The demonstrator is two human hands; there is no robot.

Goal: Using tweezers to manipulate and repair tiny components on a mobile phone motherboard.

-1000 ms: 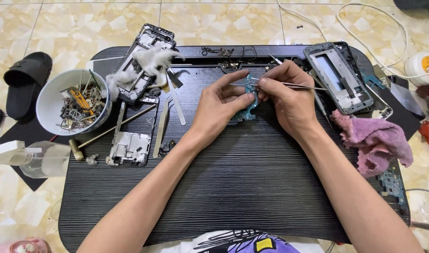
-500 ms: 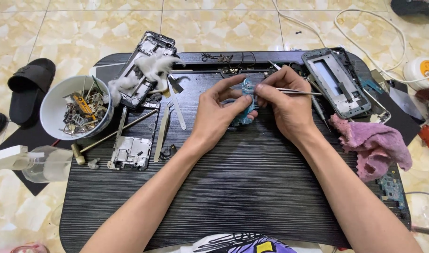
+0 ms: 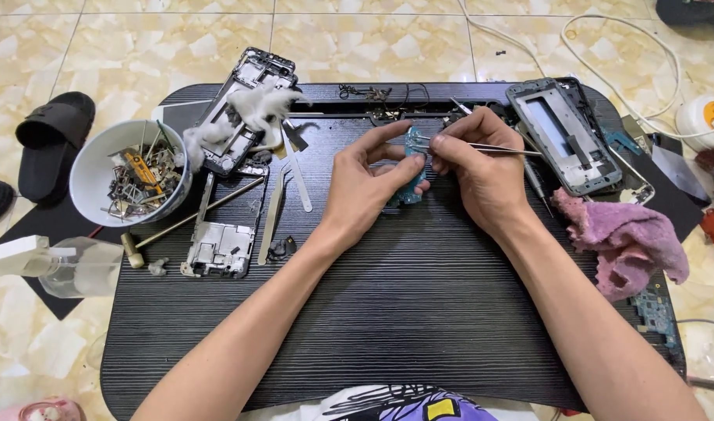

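Left hand grips a blue circuit board, right hand grips tweezers; bowl, pink rag flank

We see a floor of glossy cream and yellow marbled tiles with thin grout lines, lit evenly and brightly from above. On it stands a low black table with a ribbed top and rounded corners, filling most of our view. A dark mat pokes out from under its left side. We make out black sandals on the tiles at the left, and white cables trailing across the floor at the upper right.
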